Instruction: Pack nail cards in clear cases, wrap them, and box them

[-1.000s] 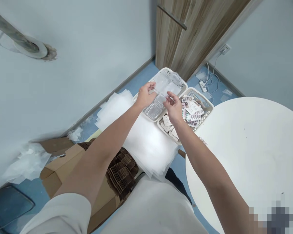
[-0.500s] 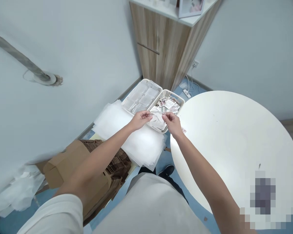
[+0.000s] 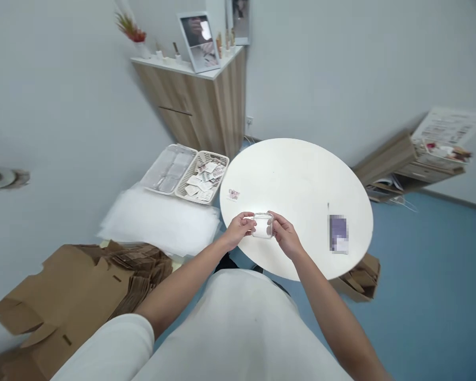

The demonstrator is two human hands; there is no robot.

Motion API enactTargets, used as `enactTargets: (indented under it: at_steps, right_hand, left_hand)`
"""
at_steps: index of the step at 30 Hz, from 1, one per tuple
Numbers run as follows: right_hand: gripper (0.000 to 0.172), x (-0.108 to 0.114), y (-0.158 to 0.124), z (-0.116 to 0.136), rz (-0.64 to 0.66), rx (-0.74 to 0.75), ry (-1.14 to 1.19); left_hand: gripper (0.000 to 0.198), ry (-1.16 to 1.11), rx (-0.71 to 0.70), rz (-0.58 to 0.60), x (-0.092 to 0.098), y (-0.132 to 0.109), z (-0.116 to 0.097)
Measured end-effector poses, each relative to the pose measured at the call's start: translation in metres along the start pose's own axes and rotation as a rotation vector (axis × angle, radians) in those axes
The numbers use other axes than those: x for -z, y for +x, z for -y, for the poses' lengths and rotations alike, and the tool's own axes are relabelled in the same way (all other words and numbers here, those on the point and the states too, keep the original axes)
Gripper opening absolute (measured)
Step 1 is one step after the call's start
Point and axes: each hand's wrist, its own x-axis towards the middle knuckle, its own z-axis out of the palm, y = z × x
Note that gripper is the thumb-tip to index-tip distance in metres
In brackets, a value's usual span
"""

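Note:
A small clear plastic box is held between my two hands above the near edge of the round white table. My left hand pinches its left side, and my right hand grips its right side, with fingertips showing through the clear plastic. Whether anything lies inside the box I cannot tell. On the table, beyond my left hand, lies a small printed card. A white basket with many small printed cards and packets stands left of the table, beside another basket of clear plastic boxes.
White sheets are stacked at the left, with flattened brown cardboard boxes nearer me. A blurred-out purple item lies on the table's right side. Behind the baskets stands a wooden cabinet; an open cardboard box sits under the table.
My hands have moved from over the card basket to over the round table, carrying the clear box. The view has turned to the right.

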Motion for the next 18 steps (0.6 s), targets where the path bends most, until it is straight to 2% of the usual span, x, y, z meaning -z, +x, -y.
enactTargets:
  at_steps: [3,6,9,11,13,15,18]
  right_hand:
    - [0.048,0.028,-0.031,-0.01,-0.067,0.032,0.009]
    - [0.05,0.042,-0.05,-0.019,-0.108,0.021,-0.016]
    - [0.047,0.047,-0.058,-0.025,-0.155,-0.036,0.0]
    - [0.043,0.05,-0.058,-0.027,-0.221,-0.059,0.025]
    - [0.039,0.052,-0.056,-0.026,-0.276,-0.065,0.058]
    - [0.036,0.052,-0.053,-0.024,-0.305,-0.055,0.082]
    - [0.034,0.048,-0.049,-0.021,-0.307,-0.027,0.068]
  left_hand:
    - [0.039,-0.037,0.13,0.124,-0.037,-0.003,0.022]
    - [0.044,-0.031,0.194,0.226,-0.066,-0.007,0.039]
    - [0.051,0.084,0.163,0.218,-0.083,-0.008,0.05]
    - [0.047,0.171,0.123,0.151,-0.086,-0.008,0.052]
    - [0.033,0.184,0.117,0.127,-0.083,-0.008,0.049]
    - [0.022,0.141,0.139,0.177,-0.077,-0.007,0.042]
    - [0.025,0.174,0.135,0.243,-0.068,-0.006,0.032]
